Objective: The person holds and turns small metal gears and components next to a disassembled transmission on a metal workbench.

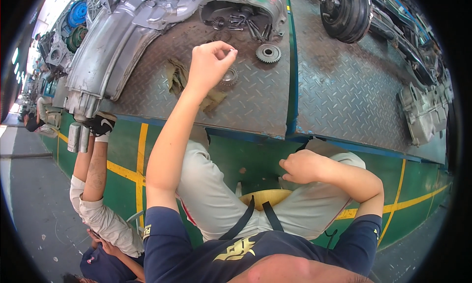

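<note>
Above the metal-topped bench, my left hand (210, 63) is closed in a pinch, thumb against the fingers. Whatever may sit between those fingertips is too small to make out. Just beneath it lies a gear (229, 76), partly covered by the hand. A larger toothed gear (268, 53) rests flat to its right. Crumpled olive cloth (177, 77) spreads on both sides of my left wrist. My right hand (302, 166) hangs over my right thigh, off the bench, its fingers curled in and its palm hidden; nothing shows in it.
A large aluminium gearbox housing (110, 52) fills the bench's left. Several bolts (253, 28) lie by an open casing (275, 10) at the back. On the right bench are a dark drum (345, 14) and a metal casing (424, 113). Another person's legs (96, 172) are at left.
</note>
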Demonstrator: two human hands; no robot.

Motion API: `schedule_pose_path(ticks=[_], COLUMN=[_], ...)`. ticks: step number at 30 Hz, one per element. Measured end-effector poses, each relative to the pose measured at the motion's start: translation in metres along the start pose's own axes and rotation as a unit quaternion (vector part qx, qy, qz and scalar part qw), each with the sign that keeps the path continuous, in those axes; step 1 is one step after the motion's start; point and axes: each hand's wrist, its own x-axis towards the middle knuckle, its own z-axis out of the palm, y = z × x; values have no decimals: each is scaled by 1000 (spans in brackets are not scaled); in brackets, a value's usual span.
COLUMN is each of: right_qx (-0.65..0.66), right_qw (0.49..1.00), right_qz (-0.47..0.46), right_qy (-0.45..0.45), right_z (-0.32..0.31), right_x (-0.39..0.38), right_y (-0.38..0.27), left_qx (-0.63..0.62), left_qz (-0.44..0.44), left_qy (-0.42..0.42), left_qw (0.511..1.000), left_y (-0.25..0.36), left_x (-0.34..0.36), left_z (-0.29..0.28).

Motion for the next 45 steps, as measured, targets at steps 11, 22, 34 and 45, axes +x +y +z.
schedule_pose_path(ticks=[11, 22, 34, 45], right_qx=[-1, 0, -11, 12], right_qw=[1000, 1000, 1000, 1000], right_qz=[19, 25, 26, 21], right_qy=[-13, -15, -5, 2], right_z=[0, 7, 6, 6], right_x=[-2, 0, -1, -6], right_y=[0, 2, 3, 6], left_qx=[-29, 27, 46, 97], left_qz=[-107, -29, 70, 6], left_qy=[-16, -45, -58, 27], left_qw=[994, 998, 995, 995], left_y=[-22, 4, 16, -10], left_x=[-11, -45, -19, 4], left_z=[-35, -43, -3, -5])
